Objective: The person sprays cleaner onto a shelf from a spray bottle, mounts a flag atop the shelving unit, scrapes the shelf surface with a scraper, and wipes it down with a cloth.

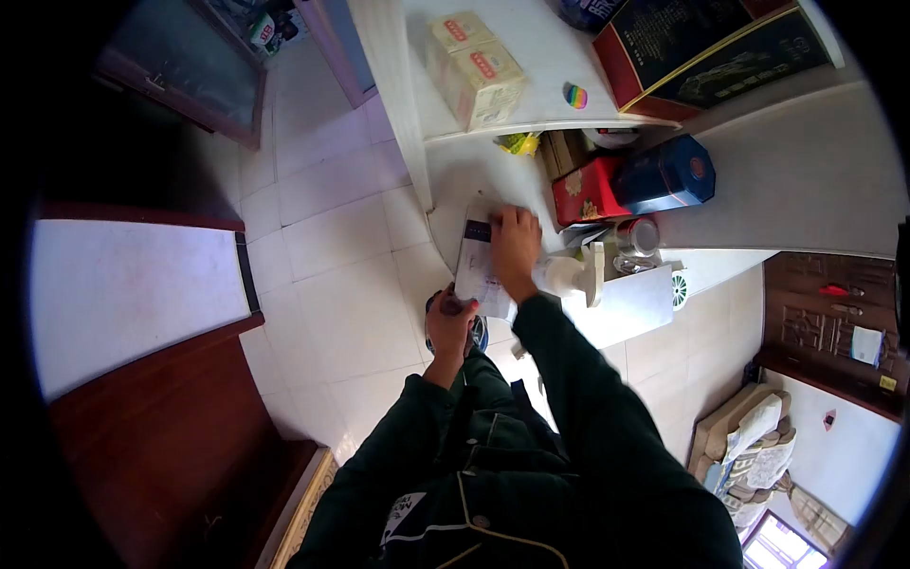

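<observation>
A flat, pale rectangular box point(474, 270) with a dark panel near its far end lies at the front edge of the white shelf. I cannot tell exactly what kind of box it is. My left hand point(449, 324) is closed around its near left corner, with the thumb on top. Over its right side, my right hand point(517, 248) has its fingers bent and gripping; the palm hides part of the surface. Just right of that hand stands a white bottle or dispenser point(566, 275).
On the shelf are a red box point(586, 194), a dark blue canister point(668, 175), a glass jar point(637, 237) and a yellow packet point(519, 143). Above sit cream cartons point(479, 76) and a large dark box point(711, 57). Tiled floor point(332, 247) lies left; a brown door point(829, 318) stands right.
</observation>
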### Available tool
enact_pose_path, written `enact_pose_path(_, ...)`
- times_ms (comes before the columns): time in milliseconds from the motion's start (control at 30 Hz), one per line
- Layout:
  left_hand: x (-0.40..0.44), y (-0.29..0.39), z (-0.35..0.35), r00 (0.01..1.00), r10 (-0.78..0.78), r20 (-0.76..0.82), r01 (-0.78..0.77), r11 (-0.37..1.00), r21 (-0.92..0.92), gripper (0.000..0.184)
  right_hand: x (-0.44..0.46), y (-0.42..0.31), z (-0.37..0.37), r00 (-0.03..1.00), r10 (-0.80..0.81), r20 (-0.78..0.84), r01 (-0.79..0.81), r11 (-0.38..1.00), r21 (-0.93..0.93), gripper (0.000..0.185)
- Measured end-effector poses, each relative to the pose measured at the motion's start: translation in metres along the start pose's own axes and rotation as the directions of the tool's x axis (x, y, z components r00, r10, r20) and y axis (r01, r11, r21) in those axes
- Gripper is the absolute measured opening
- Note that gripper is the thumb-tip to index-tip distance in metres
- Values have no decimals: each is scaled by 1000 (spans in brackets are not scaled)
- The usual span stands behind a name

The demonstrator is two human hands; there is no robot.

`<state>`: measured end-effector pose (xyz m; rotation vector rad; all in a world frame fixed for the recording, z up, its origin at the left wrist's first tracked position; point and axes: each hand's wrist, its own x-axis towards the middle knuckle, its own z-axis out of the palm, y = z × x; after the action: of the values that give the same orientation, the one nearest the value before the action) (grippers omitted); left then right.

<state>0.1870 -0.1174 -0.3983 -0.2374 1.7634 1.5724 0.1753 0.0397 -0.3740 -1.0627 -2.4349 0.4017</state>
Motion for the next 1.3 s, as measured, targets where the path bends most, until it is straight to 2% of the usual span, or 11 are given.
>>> enact_pose_path(167, -3, -4, 6, 998, 50, -22, -53, 986, -156, 27, -41, 9, -3, 998, 47, -39, -48, 998, -29, 13)
enact_pose_path(367, 2, -12, 5, 995, 76, -67, -80, 995, -58, 30, -30, 8, 2, 977, 203, -60, -207, 975, -80, 13)
enact_pose_path(433, 2, -13, 6, 998, 48, -33, -50, 995, -87, 30, -76, 6, -13, 991, 124, 46, -122, 991, -51, 14)
enact_pose_path(633, -2, -10, 3, 995, 92, -47, -94, 994, -60, 22, -7, 6, 5, 993, 104, -63, -108, 993, -53, 13)
enact_pose_path(767, 0, -7, 9, 995, 90, -41, -92, 994, -63, 22, -52, -7, -4, 978, -72, 197, 79, 996, -28, 12)
enact_pose_path(833, -2, -4, 8, 998, 48, -36, -54, 986, -160, 22, -33, 2, -4, 985, -82, 151, 97, 990, -99, 11)
enact_pose_path(867, -4, -1, 7, 997, 57, -44, -61, 992, -110, 21, -13, 6, -1, 999, 50, -8, -51, 993, -104, 10)
enact_pose_path(1000, -2, -8, 4, 997, 62, -40, -66, 990, -124, 21, -2, 4, 4, 991, 132, -9, -132, 990, 41, 9)
enact_pose_path(1100, 2, -8, 7, 994, 82, -71, -85, 995, -45, 21, -13, 3, 15, 997, -78, 12, 78, 995, -67, 11)
enact_pose_path(1233, 1, -15, 5, 994, 89, -68, -96, 989, -110, 24, 14, -11, 22, 1000, 24, 10, -25, 999, 31, 14)
enact_pose_path(1300, 2, -10, 8, 995, 81, -61, -90, 984, -152, 25, -1, -17, 21, 969, -191, 159, 177, 979, 101, 13)
